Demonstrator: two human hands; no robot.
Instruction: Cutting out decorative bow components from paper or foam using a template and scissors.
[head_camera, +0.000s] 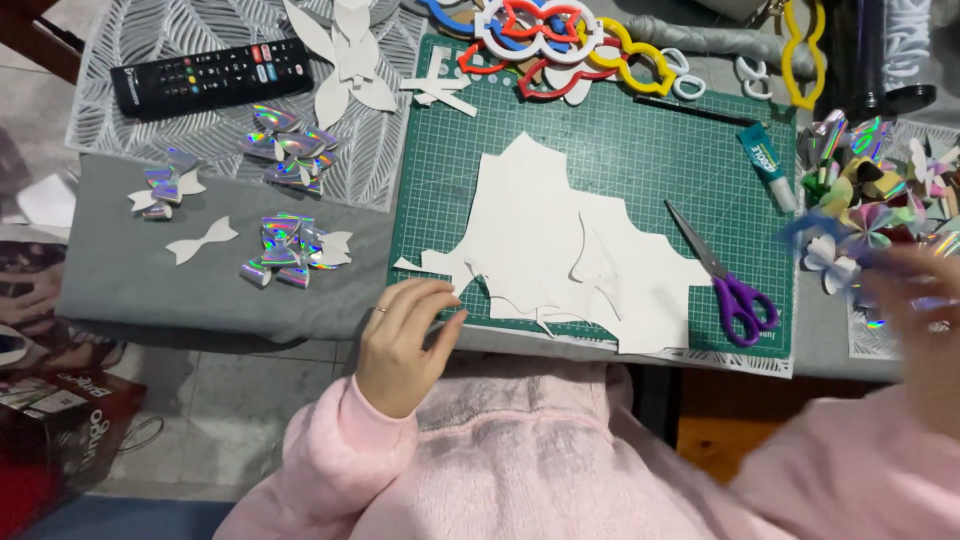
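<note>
- Left hand (405, 345): loosely curled, gripping nothing, fingertips at the near-left corner of the white paper sheets (560, 245), which spread away to its right.
- Right hand (925, 310): motion-blurred, grip unreadable, perhaps touching the holographic bows (865, 215).
- Purple scissors (725, 275) lie between, handles nearest.

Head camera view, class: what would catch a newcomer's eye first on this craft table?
The green cutting mat in the middle, with white paper offcuts spread across it and purple-handled scissors at its right edge. Shiny holographic bows lie in clusters on the left, and bright plastic templates are heaped at the top. The left hand rests at the mat's near corner; the right hand is blurred.
</note>
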